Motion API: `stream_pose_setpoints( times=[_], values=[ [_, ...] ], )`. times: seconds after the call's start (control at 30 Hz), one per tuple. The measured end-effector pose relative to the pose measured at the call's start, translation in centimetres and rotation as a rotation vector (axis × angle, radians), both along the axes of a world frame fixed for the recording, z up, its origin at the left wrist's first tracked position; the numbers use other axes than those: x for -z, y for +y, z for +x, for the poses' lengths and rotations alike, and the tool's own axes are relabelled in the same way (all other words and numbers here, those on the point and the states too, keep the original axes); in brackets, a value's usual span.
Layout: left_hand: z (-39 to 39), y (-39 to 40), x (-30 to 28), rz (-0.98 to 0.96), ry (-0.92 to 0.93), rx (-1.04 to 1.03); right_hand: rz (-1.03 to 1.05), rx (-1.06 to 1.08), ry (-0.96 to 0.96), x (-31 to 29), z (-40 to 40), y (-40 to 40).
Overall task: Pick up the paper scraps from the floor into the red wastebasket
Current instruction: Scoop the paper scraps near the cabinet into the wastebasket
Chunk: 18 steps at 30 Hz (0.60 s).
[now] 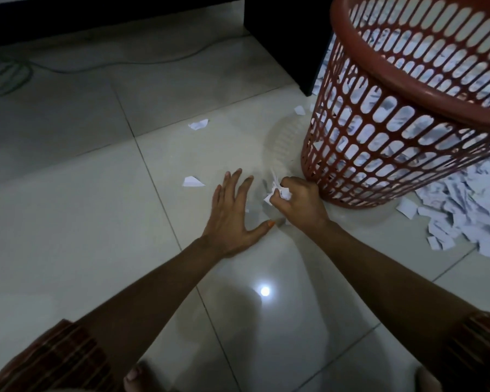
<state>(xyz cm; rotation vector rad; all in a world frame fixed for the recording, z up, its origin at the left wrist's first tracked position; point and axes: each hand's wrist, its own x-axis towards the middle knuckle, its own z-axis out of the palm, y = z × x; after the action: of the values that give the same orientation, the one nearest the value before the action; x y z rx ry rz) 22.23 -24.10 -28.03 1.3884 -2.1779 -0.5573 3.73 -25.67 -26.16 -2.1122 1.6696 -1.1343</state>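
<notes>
Knees crouched low for reach | left hand (232, 213) flat, fingers spread, braces on floor (68, 222) | right hand (300, 200) clutches gathered scraps (276, 190) beside red wastebasket (379, 154), ready to lift | pile (464, 216) remains

Glossy tiled floor (82, 222); plastic wastebasket (379, 154)

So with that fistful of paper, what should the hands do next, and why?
Probably lift the right hand over the red wastebasket rim and drop its scraps: it already grips a bunch beside the basket, while the left hand lies flat and open.
</notes>
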Motion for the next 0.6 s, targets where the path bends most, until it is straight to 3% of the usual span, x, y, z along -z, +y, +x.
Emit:
stream_pose_setpoints(
  times=[0.13, 0.27, 0.37, 0.6],
  values=[
    [2.2, -0.3, 0.3, -0.042, -0.086, -0.199, 0.009, 0.026, 0.041, 0.3, -0.8, 0.3],
    [4.9, -2.0, 1.3, 0.148, -0.302, -0.339, 0.024, 0.040, 0.063, 0.2, -0.9, 0.9],
    [4.6, -2.0, 1.4, 0.192, -0.405, -0.224, 0.024, 0.056, 0.064, 0.1, -1.1, 1.1],
    [-1.1, 1.1, 1.2, 0.196, -0.271, 0.025, -0.067, 0.021, 0.141, -1.5, -2.1, 1.7]
  ],
)
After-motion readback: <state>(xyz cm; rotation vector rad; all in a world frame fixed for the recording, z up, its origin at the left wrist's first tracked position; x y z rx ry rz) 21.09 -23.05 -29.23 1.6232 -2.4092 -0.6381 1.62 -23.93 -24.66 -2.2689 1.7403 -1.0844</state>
